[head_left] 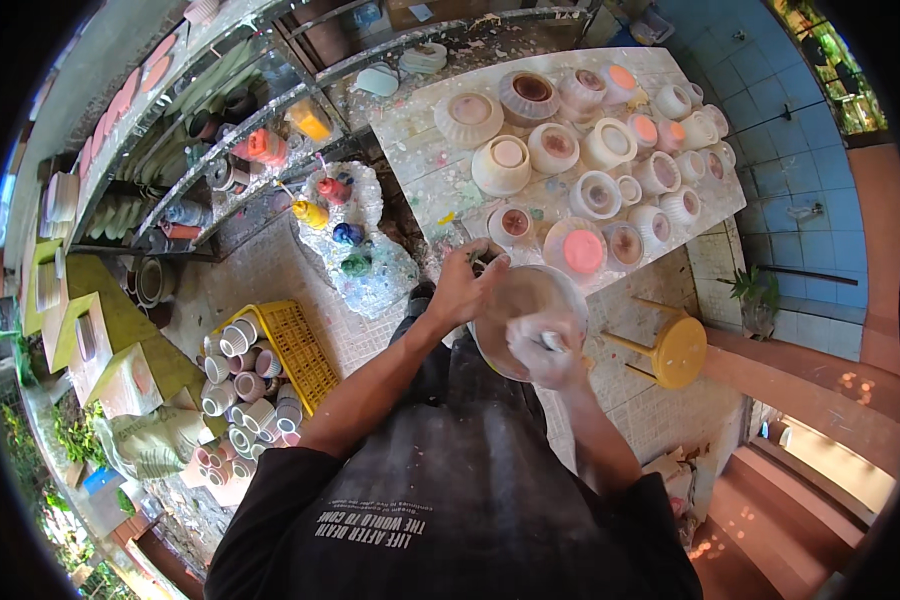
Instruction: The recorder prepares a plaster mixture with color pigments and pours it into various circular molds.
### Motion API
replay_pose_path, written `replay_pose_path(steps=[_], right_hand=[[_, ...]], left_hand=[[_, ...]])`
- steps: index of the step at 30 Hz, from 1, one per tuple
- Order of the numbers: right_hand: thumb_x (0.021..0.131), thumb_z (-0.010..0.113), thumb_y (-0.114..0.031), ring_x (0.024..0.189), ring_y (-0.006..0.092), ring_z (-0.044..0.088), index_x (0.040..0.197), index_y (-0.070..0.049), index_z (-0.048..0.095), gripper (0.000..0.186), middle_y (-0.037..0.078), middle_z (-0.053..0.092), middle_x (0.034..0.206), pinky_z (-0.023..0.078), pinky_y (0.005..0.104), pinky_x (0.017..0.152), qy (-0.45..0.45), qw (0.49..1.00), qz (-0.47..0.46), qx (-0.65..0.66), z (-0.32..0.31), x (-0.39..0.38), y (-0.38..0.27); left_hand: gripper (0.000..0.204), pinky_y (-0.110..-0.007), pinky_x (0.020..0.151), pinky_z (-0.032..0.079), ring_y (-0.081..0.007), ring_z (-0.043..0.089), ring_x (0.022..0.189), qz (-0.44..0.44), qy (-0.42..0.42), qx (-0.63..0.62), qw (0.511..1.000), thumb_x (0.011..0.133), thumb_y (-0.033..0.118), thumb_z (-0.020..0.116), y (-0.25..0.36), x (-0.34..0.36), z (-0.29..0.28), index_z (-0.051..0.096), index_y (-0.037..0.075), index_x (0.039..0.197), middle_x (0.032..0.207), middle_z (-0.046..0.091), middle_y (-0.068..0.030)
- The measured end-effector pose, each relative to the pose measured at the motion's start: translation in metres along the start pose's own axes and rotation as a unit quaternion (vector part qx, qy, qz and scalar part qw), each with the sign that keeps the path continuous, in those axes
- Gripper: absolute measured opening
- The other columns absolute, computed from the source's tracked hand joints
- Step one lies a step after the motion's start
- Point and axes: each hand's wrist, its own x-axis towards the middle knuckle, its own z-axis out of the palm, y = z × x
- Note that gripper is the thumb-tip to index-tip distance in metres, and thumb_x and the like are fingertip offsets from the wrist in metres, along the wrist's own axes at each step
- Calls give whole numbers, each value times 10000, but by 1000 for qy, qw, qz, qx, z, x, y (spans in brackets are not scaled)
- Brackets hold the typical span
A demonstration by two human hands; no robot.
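A round, greyish mixing bowl (518,296) is in front of my body, beside the near edge of the white table. My left hand (466,287) grips the bowl's left rim, with its thumb and fingers closed on the edge. Over the right side of the bowl is my right hand (548,348), closed and coated in whitish powder or paste. A small pale thing shows in its fist, but motion blur hides what it is. The inside of the bowl looks brownish grey. Closest to the bowl on the table stands a mould with a pink-orange centre (582,246).
Several round moulds and pots crowd the white table (440,190). A yellow stool (678,352) stands to the right. At left are a yellow crate (295,345), several ribbed pots (255,400), and paint bottles (315,213) on a splattered stand. Shelves (185,170) line the far left.
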Motion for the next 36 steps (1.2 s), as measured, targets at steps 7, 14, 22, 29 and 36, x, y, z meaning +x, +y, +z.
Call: replay_pose_path(steps=[7, 14, 22, 29, 36], right_hand=[[804, 555, 89, 511, 94, 353, 594, -52, 332, 337, -14, 362, 567, 288, 274, 464, 127, 989, -52, -56, -3, 44, -3], [697, 583, 31, 449, 88, 292, 547, -39, 329, 303, 25, 283, 506, 222, 332, 445, 23, 998, -24, -51, -2, -3, -14], [675, 558, 61, 487, 74, 272, 555, -42, 287, 313, 8, 263, 525, 218, 311, 453, 35, 998, -19, -54, -41, 50, -18], [645, 548, 36, 508, 97, 246, 551, -68, 255, 325, -17, 255, 541, 179, 306, 478, -118, 976, 86, 162, -70, 17, -7], [688, 591, -13, 538, 114, 342, 567, -50, 394, 235, 4, 372, 573, 269, 310, 495, -103, 978, 88, 159, -65, -17, -4]], left_hand=[[214, -291, 642, 450, -98, 514, 678, 0, 3, 16, 1000, 909, 207, 610, 4, 0, 1, 621, -6, 894, 717, 588, -43], [216, -295, 652, 456, -97, 518, 682, -8, 3, 21, 1000, 912, 201, 611, 3, 0, 2, 622, -14, 897, 725, 603, -48], [221, -287, 650, 449, -93, 522, 677, -8, 12, 9, 1000, 920, 201, 606, 4, -1, 3, 624, -17, 890, 711, 598, -36], [215, -290, 650, 447, -99, 527, 673, -23, 6, 9, 1000, 914, 195, 612, 5, -1, 2, 628, -17, 885, 714, 597, -44], [225, -300, 650, 451, -112, 537, 672, -25, 3, 7, 1000, 902, 207, 625, 3, 0, 1, 631, -17, 884, 718, 599, -53]])
